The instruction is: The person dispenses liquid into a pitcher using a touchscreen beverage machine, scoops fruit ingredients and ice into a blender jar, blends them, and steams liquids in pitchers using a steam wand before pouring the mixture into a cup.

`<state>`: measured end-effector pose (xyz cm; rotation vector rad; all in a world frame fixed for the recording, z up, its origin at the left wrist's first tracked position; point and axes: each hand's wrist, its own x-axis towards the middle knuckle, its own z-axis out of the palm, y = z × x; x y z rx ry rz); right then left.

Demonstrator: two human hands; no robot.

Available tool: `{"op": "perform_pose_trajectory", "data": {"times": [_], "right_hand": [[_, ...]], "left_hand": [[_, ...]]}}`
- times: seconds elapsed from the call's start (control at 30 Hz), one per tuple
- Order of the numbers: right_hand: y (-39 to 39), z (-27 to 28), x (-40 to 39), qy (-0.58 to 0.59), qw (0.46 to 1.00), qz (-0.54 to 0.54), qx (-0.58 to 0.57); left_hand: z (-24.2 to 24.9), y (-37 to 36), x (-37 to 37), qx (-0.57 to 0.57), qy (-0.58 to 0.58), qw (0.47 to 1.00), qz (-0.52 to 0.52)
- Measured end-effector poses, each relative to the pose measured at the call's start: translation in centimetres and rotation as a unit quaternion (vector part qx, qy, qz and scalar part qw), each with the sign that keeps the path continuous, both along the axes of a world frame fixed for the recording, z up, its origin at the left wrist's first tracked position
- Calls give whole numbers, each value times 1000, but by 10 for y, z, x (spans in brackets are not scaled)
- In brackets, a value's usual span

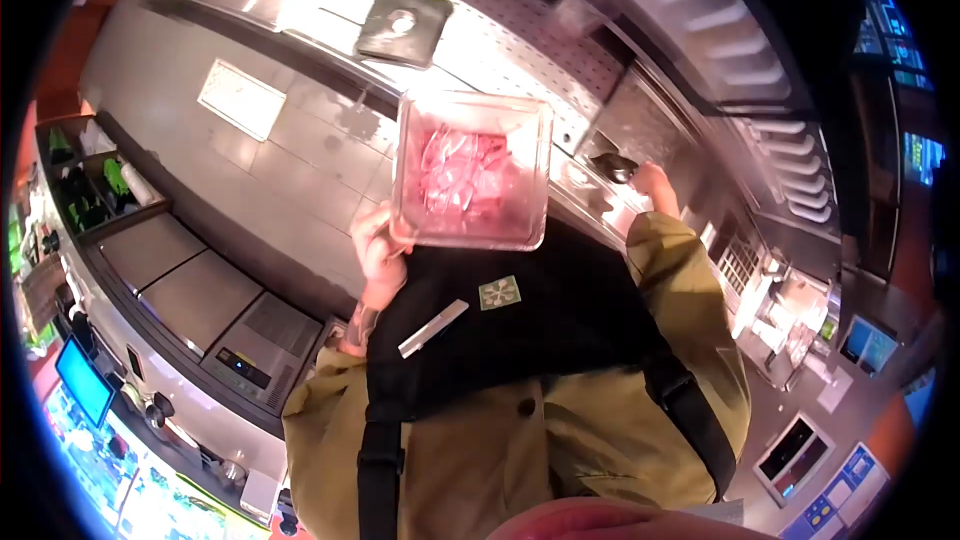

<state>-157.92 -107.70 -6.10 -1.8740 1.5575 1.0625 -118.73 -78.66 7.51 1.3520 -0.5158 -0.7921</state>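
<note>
My left hand [380,252] is closed on the lower left corner of a clear square plastic container [542,180], which is held up in front of the black apron. Inside it lie glossy translucent pieces [462,175] that look like ice, tinted pink. To the right, my right hand [655,190] reaches over the metal counter, fingers closed at the end of a dark, shiny scoop-like utensil [613,168]. That utensil sits over a steel recess in the counter, and part of the hand's grip is hidden.
A black square mat or lid [403,28] lies on the bright steel counter beyond the container. White curved racks [795,175] stand at right. Steel-lidded units [180,275] and a black bin of bottles [100,175] are at left, across the tiled floor [300,165].
</note>
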Motion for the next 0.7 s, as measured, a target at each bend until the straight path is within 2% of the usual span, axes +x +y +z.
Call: {"op": "perform_pose_trajectory", "data": {"times": [0.03, 0.07, 0.13, 0.2, 0.23, 0.27, 0.3, 0.33, 0.37, 0.4, 0.47, 0.5, 0.57, 0.6, 0.63, 0.7], "right_hand": [[5, -30, 3, 2, 996, -64, -66], [8, -39, 17, 16, 994, -68, -80], [6, -24, 59, 48, 995, -52, -70], [8, 23, 124, -5, 979, -53, -197], [11, 39, 153, -32, 964, -54, -259], [-10, 2, 158, -131, 930, 43, -341], [-6, 38, 212, -249, 917, 13, -310], [-10, 40, 257, -287, 906, -9, -310], [-16, 36, 300, -323, 903, -50, -281], [-33, 19, 334, -339, 907, -82, -235], [-32, 38, 413, -321, 919, -201, -107], [-36, 24, 434, -316, 919, -200, -126], [-47, -1, 477, -297, 919, -207, -159], [-56, -14, 490, -288, 919, -211, -169], [-63, -25, 501, -274, 921, -208, -181], [-77, -37, 513, -249, 927, -198, -197]], "left_hand": [[-1, 18, 20, -9, 1, 1000, 14], [-8, 38, 38, -17, 3, 999, 29], [-19, 77, 78, -63, -136, 989, 0], [-26, 109, 105, -53, -153, 985, 56], [-19, 118, 116, 8, -187, 978, 87], [-20, 123, 128, 16, -174, 977, 126], [-22, 127, 142, 24, -160, 973, 163], [-25, 131, 156, 33, -147, 968, 202], [-40, 136, 178, 90, -319, 918, 218], [-34, 130, 195, 71, -168, 953, 241], [-43, 118, 234, -30, -78, 957, 277], [-37, 112, 249, -33, -55, 942, 331], [-46, 127, 292, -42, -159, 927, 337], [-38, 132, 317, -113, 22, 942, 315], [-41, 130, 345, -117, 45, 946, 298], [-70, 94, 409, 15, -128, 970, 206]]}}
